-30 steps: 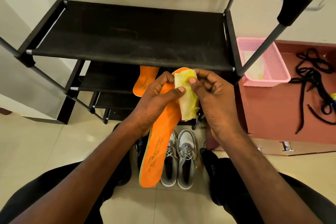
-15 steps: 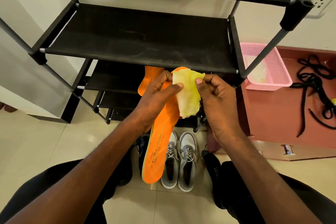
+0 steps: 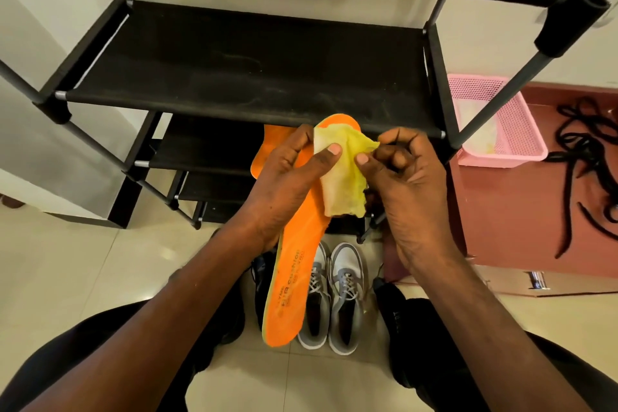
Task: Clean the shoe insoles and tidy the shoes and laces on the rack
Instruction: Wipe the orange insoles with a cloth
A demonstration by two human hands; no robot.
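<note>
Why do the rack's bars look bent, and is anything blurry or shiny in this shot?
In the head view, the wide-angle lens bows the shoe rack bars outward toward the edges; the hands, orange insole and yellow cloth in the middle look sharp; soft glare shows on the pale floor tiles; the black laces at the right edge look slightly smeared.

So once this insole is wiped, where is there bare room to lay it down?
The wide rack shelf just above the hands is bare from left post to right post. The shelf below has room left of the second orange insole. Crowded: the floor under the hands, packed with the grey shoes and black shoes, and the laces on the maroon surface.
</note>
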